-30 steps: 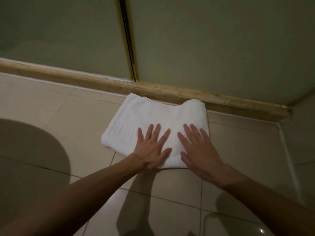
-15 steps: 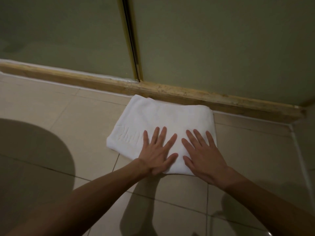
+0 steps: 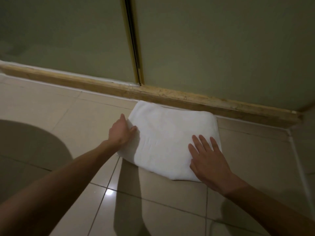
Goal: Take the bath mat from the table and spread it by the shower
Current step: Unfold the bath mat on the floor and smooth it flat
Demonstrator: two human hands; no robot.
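Observation:
The white bath mat (image 3: 170, 133) lies folded on the tiled floor, its far edge against the stone threshold (image 3: 187, 97) of the shower. My left hand (image 3: 121, 132) is at the mat's left edge and pinches it, thumb on top and fingers tucked beneath. My right hand (image 3: 208, 160) lies flat on the mat's near right corner with fingers straight and spread.
Frosted glass shower doors (image 3: 221, 48) with a dark vertical seam (image 3: 133, 40) stand behind the threshold. Glossy beige floor tiles (image 3: 68, 126) surround the mat. A wall corner (image 3: 296, 150) closes the right side. A large rounded shadow covers the floor at left.
My left hand slid from the mat's middle to its left edge and took hold of it. My right hand stayed flat on the mat. The view shifted left.

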